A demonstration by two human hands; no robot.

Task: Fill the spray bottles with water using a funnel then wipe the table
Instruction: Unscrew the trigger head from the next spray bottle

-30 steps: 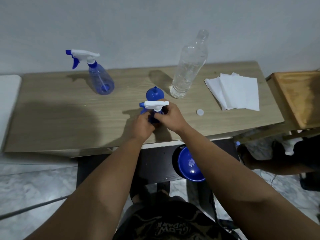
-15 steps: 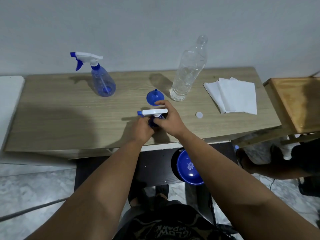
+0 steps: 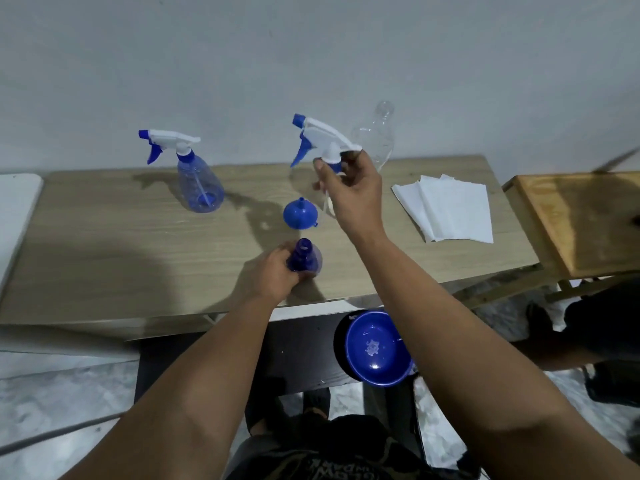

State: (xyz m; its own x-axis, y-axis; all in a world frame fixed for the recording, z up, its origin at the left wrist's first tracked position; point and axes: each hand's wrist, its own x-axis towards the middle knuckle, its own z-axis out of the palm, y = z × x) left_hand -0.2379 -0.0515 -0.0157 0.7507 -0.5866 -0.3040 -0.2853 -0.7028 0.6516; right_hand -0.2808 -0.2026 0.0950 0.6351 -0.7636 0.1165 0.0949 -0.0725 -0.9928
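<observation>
My left hand (image 3: 273, 275) grips the neck of an uncapped blue spray bottle (image 3: 306, 259) standing near the table's front edge. My right hand (image 3: 349, 183) holds its white and blue spray head (image 3: 320, 138) lifted above the table, the dip tube hanging below. A blue funnel (image 3: 299, 214) lies spout-up between the two hands. A second spray bottle (image 3: 199, 181), with its head on, stands at the back left. A clear plastic water bottle (image 3: 379, 133) stands behind my right hand, partly hidden.
Folded white paper towels (image 3: 450, 211) lie on the right of the wooden table (image 3: 104, 244). A blue bowl (image 3: 375, 348) sits below the front edge. A wooden stool (image 3: 581, 216) stands to the right. A wall is close behind.
The spray head has come off the near bottle; my right hand lifted it up and back. My left hand stays on the bottle's neck.
</observation>
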